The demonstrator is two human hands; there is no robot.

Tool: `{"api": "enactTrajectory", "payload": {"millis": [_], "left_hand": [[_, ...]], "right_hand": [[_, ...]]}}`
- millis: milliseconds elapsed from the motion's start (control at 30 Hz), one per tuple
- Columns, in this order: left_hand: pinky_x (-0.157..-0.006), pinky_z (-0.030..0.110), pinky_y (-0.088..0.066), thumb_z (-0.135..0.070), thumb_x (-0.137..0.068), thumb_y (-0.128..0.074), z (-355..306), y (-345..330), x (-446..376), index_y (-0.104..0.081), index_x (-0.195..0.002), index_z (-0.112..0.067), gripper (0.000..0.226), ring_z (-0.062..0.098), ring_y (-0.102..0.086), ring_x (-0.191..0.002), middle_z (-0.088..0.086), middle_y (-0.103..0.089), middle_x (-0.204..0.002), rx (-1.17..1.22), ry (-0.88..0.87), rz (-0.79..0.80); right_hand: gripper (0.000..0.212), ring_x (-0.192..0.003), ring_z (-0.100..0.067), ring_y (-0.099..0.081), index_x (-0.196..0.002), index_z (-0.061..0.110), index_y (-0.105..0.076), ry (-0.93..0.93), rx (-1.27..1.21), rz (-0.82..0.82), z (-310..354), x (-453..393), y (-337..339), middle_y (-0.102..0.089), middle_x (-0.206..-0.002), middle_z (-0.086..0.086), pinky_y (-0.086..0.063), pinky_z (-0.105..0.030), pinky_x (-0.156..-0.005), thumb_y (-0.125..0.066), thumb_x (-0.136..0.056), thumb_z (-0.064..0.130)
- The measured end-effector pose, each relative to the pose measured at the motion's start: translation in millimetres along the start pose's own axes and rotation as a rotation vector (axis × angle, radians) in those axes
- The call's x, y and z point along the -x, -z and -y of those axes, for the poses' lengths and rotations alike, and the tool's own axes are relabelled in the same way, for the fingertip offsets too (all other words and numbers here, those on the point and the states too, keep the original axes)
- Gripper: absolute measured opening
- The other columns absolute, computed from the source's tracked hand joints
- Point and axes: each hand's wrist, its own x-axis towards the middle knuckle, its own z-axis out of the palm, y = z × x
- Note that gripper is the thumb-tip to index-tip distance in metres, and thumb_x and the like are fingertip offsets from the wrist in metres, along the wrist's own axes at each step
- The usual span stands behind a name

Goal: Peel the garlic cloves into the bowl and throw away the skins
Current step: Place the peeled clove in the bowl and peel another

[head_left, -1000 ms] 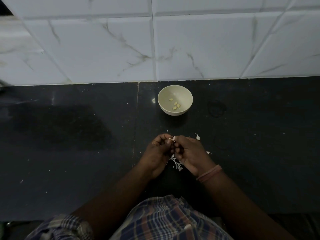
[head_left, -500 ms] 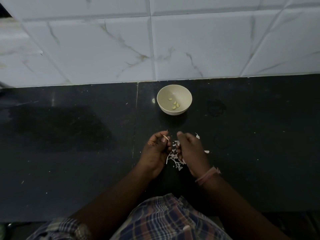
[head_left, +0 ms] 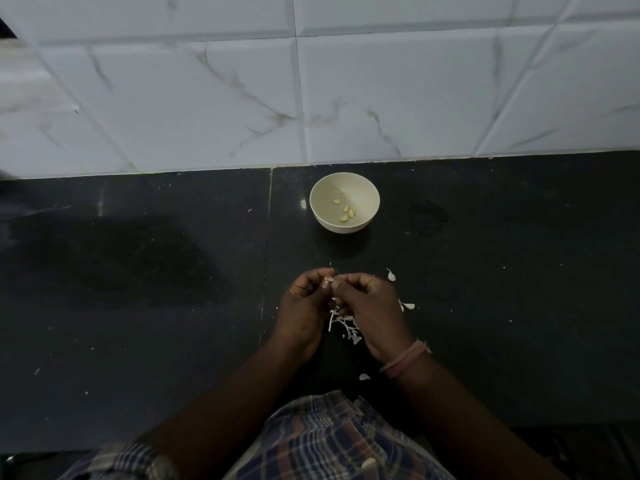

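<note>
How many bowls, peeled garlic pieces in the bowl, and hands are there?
Bowl: 1
Peeled garlic cloves in the bowl: 4
Hands: 2, the left hand and the right hand, both pinching one garlic clove
Total: 7

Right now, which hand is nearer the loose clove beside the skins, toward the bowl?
Right. The right hand sits just beside the loose clove; the left hand lies beyond it.
</note>
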Motion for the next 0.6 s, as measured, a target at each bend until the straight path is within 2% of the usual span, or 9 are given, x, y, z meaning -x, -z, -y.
{"api": "enactTrajectory", "payload": {"millis": [167, 233, 333, 500, 600], "left_hand": [[-0.079, 0.033, -0.059, -0.004, -0.1, -0.052, -1.8, 1.3, 1.0, -0.066, -0.12, -0.002, 0.024, 0.021, -0.071, -0.089, 0.014, -0.074, -0.103, 0.035, -0.008, 0.018], [-0.078, 0.032, -0.058, -0.01, -0.096, -0.06, -2.8, 1.3, 1.6, -0.07, -0.113, -0.004, 0.02, 0.023, -0.072, -0.091, 0.016, -0.075, -0.103, 0.003, -0.031, -0.01], [-0.079, 0.033, -0.058, -0.009, -0.092, -0.071, -3.4, 0.4, -0.1, -0.077, -0.099, -0.011, 0.011, 0.026, -0.073, -0.089, 0.017, -0.077, -0.098, -0.136, -0.082, -0.069], [-0.082, 0.042, -0.059, -0.008, -0.09, -0.072, -11.9, -5.0, -2.1, -0.075, -0.102, -0.007, 0.012, 0.033, -0.074, -0.09, 0.018, -0.076, -0.098, -0.23, -0.111, -0.035], [-0.078, 0.038, -0.06, -0.01, -0.092, -0.071, -15.3, -9.1, -1.6, -0.078, -0.096, -0.011, 0.009, 0.029, -0.075, -0.087, 0.014, -0.078, -0.092, -0.335, -0.146, -0.033]], "right_hand": [[0.007, -0.068, -0.011, -0.07, -0.097, 0.008, -0.074, 0.016, 0.063, -0.051, 1.3, -5.2, 1.7, -0.076, -0.079, -0.006, -0.054, -0.022, -0.06, -0.068, -0.093, 0.011], [0.006, -0.073, -0.011, -0.072, -0.094, 0.012, -0.074, 0.059, 0.156, -0.098, 1.4, -9.6, 3.5, -0.077, -0.082, -0.003, -0.057, -0.024, -0.065, -0.069, -0.092, 0.014], [0.006, -0.068, -0.001, -0.069, -0.094, 0.014, -0.072, 0.095, 0.232, -0.106, 3.9, -11.5, 3.9, -0.075, -0.081, 0.001, -0.052, -0.019, -0.063, -0.067, -0.092, 0.013], [0.009, -0.072, -0.006, -0.072, -0.096, 0.013, -0.072, 0.093, 0.2, -0.101, 7.8, -14.0, 5.6, -0.075, -0.083, 0.0, -0.054, -0.019, -0.064, -0.064, -0.092, 0.01], [0.008, -0.071, -0.005, -0.071, -0.097, 0.012, -0.072, 0.115, 0.191, -0.123, 10.6, -16.7, 7.5, -0.075, -0.083, 0.0, -0.053, -0.017, -0.061, -0.065, -0.092, 0.012]]}}
